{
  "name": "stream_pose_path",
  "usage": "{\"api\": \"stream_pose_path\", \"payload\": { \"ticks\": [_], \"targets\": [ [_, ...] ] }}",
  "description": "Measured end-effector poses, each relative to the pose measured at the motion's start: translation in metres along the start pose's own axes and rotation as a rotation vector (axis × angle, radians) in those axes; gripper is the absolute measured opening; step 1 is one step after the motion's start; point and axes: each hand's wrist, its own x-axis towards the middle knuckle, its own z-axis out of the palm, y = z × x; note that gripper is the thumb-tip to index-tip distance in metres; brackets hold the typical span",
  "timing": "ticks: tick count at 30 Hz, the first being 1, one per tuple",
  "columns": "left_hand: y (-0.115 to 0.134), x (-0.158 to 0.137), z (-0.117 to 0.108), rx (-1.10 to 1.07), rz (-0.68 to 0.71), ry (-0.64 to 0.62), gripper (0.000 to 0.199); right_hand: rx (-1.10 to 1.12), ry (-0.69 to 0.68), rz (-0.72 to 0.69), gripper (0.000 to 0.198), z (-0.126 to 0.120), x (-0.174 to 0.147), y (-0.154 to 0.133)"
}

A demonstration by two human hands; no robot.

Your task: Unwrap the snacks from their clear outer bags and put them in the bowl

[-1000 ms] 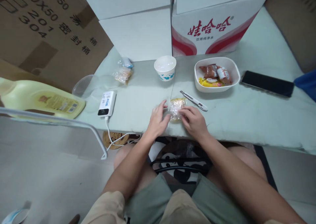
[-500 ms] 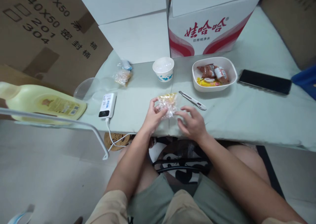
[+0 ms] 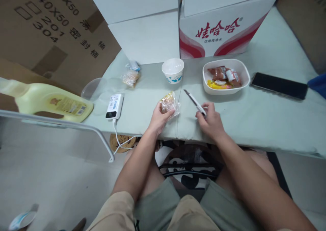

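Observation:
My left hand (image 3: 158, 118) is closed on a clear plastic packet (image 3: 169, 103) with something yellowish inside, held just above the table. In my right hand (image 3: 211, 120) is a white utility knife (image 3: 195, 101), gripped at its rear end, its blade end pointing away and to the left. A white paper cup (image 3: 173, 71) with a blue pattern stands beyond the packet. To its right, a white plastic tub (image 3: 226, 88) holds several brown and yellow wrapped snacks (image 3: 221, 78).
A power bank (image 3: 114, 106) with a cable, a pale yellow bottle (image 3: 58, 103), a clear lid (image 3: 93, 90) and crumpled wrappers (image 3: 131, 76) lie to the left. A black phone (image 3: 279, 85) is at right. Cartons (image 3: 224, 31) stand behind.
My right hand has moved right from beside the packet and taken hold of the utility knife, which lay on the table. The packet in my left hand has tilted. The view has shifted slightly.

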Motion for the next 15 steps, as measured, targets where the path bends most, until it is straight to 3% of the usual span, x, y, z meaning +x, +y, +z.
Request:
{"api": "stream_pose_path", "payload": {
  "ticks": [2,5,11,15],
  "targets": [
    [-0.003,0.002,-0.001,0.038,0.030,-0.025,0.061,0.197,-0.093,-0.040,0.035,0.004,-0.006,-0.007],
    [-0.006,0.003,0.000,0.062,0.062,-0.053,0.062,0.316,-0.147,-0.060,0.036,0.011,-0.011,-0.015],
    [-0.006,0.002,0.008,0.029,0.100,-0.085,0.067,0.217,-0.085,-0.138,0.033,0.017,-0.010,-0.021],
    [0.003,0.004,0.006,-0.064,0.127,0.010,0.062,0.126,-0.147,-0.202,0.033,0.015,-0.013,-0.023]
  ]
}}
